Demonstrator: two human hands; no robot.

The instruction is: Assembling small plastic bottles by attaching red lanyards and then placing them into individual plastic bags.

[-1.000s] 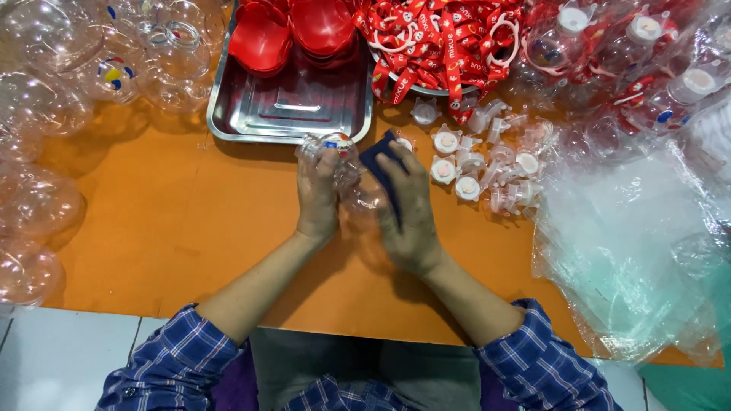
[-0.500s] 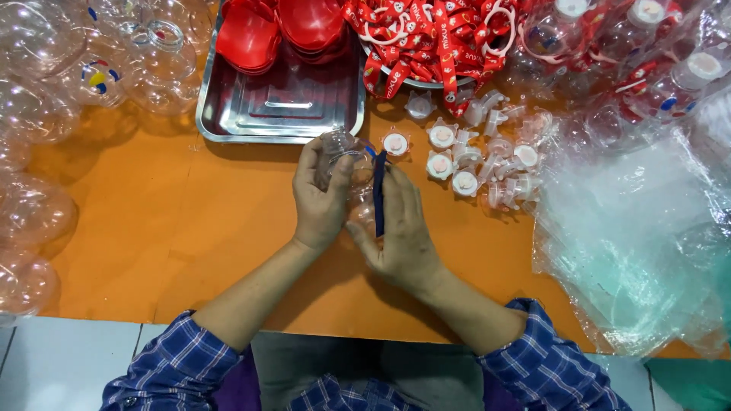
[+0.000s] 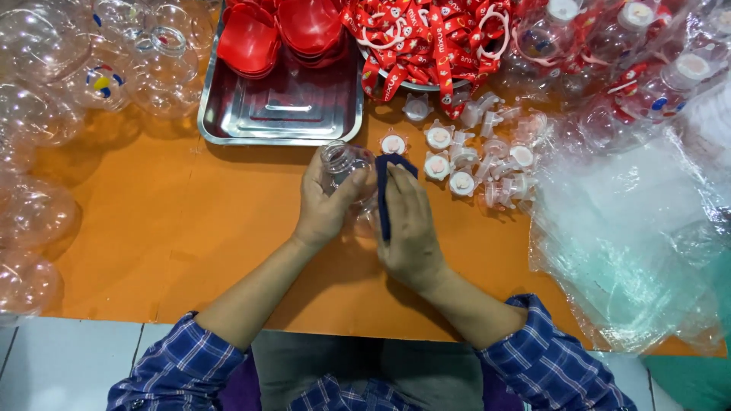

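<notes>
Fingers (image 3: 346, 190) of the left hand (image 3: 324, 209) are wrapped around a small clear plastic bottle (image 3: 340, 161), clamped on its body with the open mouth pointing away from the person, while the right hand (image 3: 411, 228) presses a dark blue cloth (image 3: 383, 194) against the bottle's side, its fingers closed flat over the cloth. The bottle sits between the two hands, held just above the orange table (image 3: 190, 228), near the front edge of the steel tray (image 3: 282, 122). To do this wiping well, I would judge that the left hand should keep a firm but light hold, since thin clear plastic dents easily, and turn the bottle a little at a time so the cloth reaches the whole surface; the cloth should stay folded under the fingertips so bare skin leaves no marks on the plastic. Both forearms come in from the lower edge of the view and meet at the middle, wrists slightly bent inward, the checked blue sleeves (image 3: 548, 358) pushed up near the elbows. Just beyond the right hand lies a cluster of white-topped caps (image 3: 472, 164); red lids (image 3: 274, 30) rest in the tray, red lanyards (image 3: 426, 38) are heaped behind it, clear round containers (image 3: 46, 99) crowd the left side, and loose plastic bags (image 3: 632, 236) lie at the right.
</notes>
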